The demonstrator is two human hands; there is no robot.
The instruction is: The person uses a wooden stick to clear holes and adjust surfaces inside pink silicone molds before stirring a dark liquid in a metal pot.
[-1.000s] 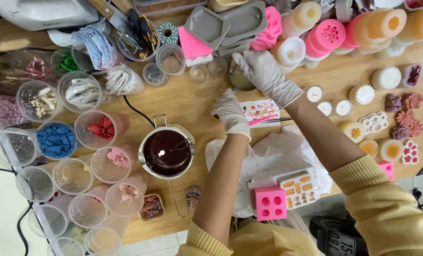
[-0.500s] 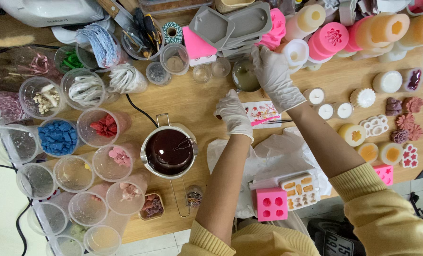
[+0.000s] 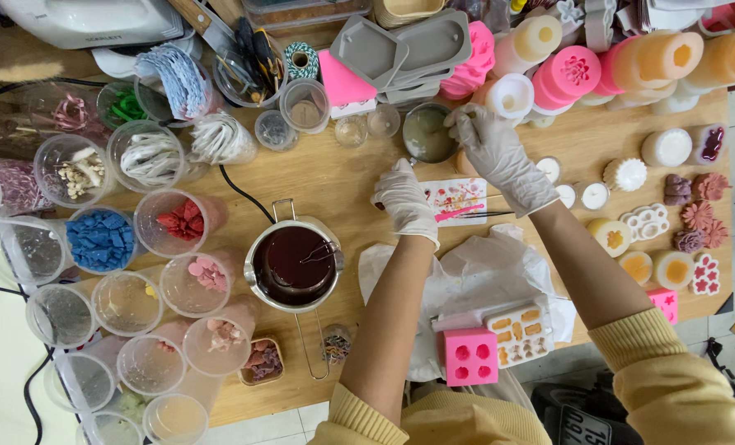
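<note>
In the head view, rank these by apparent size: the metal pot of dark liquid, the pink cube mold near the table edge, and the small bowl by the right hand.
Largest to smallest:
1. Metal pot
2. Pink cube mold
3. Small bowl
The mold and bowl look close, so that order is unsure.

Both hands wear white gloves. The right hand (image 3: 499,156) lies with its fingers (image 3: 466,119) curled at the rim of a small metal cup (image 3: 427,133) of pale wax. The left hand (image 3: 404,200) rests knuckles-up on the table (image 3: 326,177), its fingers touching the edge of a white decorated card (image 3: 458,198). A pot (image 3: 293,266) of dark liquid sits below and left of those fingers.
</note>
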